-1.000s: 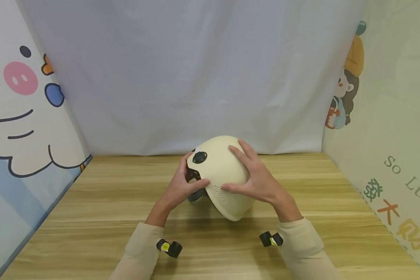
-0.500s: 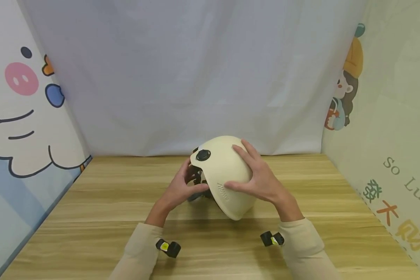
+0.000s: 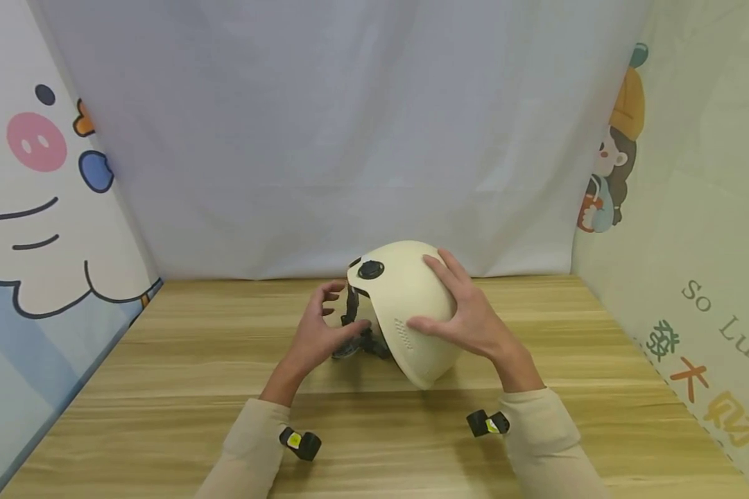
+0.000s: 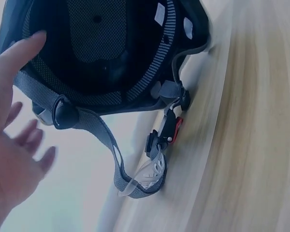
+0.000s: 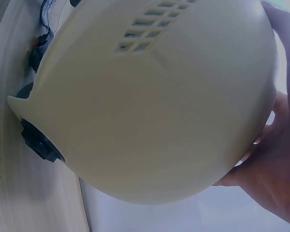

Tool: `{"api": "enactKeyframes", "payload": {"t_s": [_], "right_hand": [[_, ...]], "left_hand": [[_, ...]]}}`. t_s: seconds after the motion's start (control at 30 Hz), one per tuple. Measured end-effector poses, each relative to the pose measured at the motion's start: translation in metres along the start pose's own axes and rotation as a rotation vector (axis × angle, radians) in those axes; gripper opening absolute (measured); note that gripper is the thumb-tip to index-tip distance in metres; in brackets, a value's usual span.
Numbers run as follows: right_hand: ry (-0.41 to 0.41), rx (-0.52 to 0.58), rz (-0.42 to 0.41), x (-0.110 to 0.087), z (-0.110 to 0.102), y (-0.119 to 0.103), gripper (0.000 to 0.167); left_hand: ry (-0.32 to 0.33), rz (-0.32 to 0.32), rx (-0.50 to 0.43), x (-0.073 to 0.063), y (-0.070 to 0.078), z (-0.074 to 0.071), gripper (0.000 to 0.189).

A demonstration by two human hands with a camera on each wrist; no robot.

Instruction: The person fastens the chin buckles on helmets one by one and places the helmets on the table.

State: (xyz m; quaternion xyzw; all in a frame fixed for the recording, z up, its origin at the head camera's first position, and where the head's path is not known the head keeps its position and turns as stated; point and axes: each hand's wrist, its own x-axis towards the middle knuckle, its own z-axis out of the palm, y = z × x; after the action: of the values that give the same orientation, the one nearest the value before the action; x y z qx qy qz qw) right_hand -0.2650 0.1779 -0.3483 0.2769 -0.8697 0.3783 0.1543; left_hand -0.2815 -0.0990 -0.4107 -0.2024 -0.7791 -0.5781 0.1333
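A cream helmet [image 3: 406, 298] lies tipped on its side on the table, its opening turned to the left. My right hand [image 3: 477, 319] grips the rounded shell from the right, thumb in front near the vent holes [image 5: 154, 24] and fingers over the back. The left hand [image 3: 318, 329] is beside the opening with relaxed, spread fingers; its thumb overlaps the dark lining [image 4: 96, 29] in the left wrist view. Grey chin straps [image 4: 104, 128] hang out of the helmet, with a black and red buckle [image 4: 169, 130]. A round black fitting [image 3: 371, 269] sits on the shell near its edge.
The wood-grain table [image 3: 193, 388] reaches back to a hanging white cloth [image 3: 349, 138]. Printed cartoon panels [image 3: 37, 242] stand at both sides. A small black camera [image 3: 301, 442] is worn on each wrist.
The helmet has shifted slightly right and turned, with the right hand following it. My left hand has come off the helmet's edge, and more of the straps shows.
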Motion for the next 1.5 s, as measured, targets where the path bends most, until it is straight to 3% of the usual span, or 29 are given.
{"api": "enactKeyframes", "payload": {"t_s": [0.1, 0.17, 0.27, 0.33, 0.43, 0.57, 0.67, 0.9, 1.13, 1.27, 1.33, 1.37, 1.5], "right_hand": [[-0.002, 0.001, 0.012, 0.000, -0.001, 0.001, 0.095], [-0.002, 0.004, 0.018, 0.000, -0.002, 0.001, 0.094], [-0.003, 0.010, 0.024, -0.001, -0.003, 0.001, 0.094], [-0.003, 0.014, 0.028, -0.001, -0.003, 0.002, 0.093], [-0.002, 0.016, 0.029, -0.001, -0.003, 0.004, 0.092], [0.002, 0.016, 0.033, -0.001, -0.003, 0.004, 0.092], [0.007, 0.012, 0.041, -0.001, -0.003, 0.004, 0.092], [0.013, 0.011, 0.058, -0.001, -0.002, 0.005, 0.091], [0.012, 0.014, 0.060, -0.001, -0.003, 0.005, 0.091], [0.014, 0.016, 0.061, -0.001, -0.003, 0.004, 0.092], [0.015, 0.017, 0.065, -0.002, -0.004, 0.004, 0.092], [0.015, 0.018, 0.066, -0.002, -0.004, 0.004, 0.092], [0.015, 0.016, 0.071, -0.001, -0.005, 0.006, 0.092]], "left_hand": [[0.002, 0.065, 0.000, -0.001, 0.001, 0.000, 0.038], [-0.082, 0.089, -0.019, -0.002, 0.002, 0.001, 0.025], [-0.277, 0.087, -0.029, -0.004, 0.002, 0.004, 0.013], [-0.392, 0.065, -0.013, -0.004, 0.002, 0.006, 0.018], [-0.485, 0.026, 0.013, -0.006, 0.002, 0.009, 0.040], [-0.518, -0.019, 0.041, -0.009, 0.003, 0.011, 0.073], [-0.534, -0.019, 0.026, -0.010, 0.007, 0.014, 0.088], [-0.606, 0.023, -0.081, -0.012, 0.017, 0.024, 0.093], [-0.595, 0.008, -0.056, -0.014, 0.019, 0.033, 0.068], [-0.571, 0.010, -0.068, -0.014, 0.016, 0.034, 0.065], [-0.485, 0.031, -0.090, -0.013, 0.014, 0.034, 0.060], [-0.412, 0.042, -0.107, -0.012, 0.013, 0.033, 0.055], [-0.010, 0.072, -0.162, -0.008, 0.010, 0.031, 0.025]]}}
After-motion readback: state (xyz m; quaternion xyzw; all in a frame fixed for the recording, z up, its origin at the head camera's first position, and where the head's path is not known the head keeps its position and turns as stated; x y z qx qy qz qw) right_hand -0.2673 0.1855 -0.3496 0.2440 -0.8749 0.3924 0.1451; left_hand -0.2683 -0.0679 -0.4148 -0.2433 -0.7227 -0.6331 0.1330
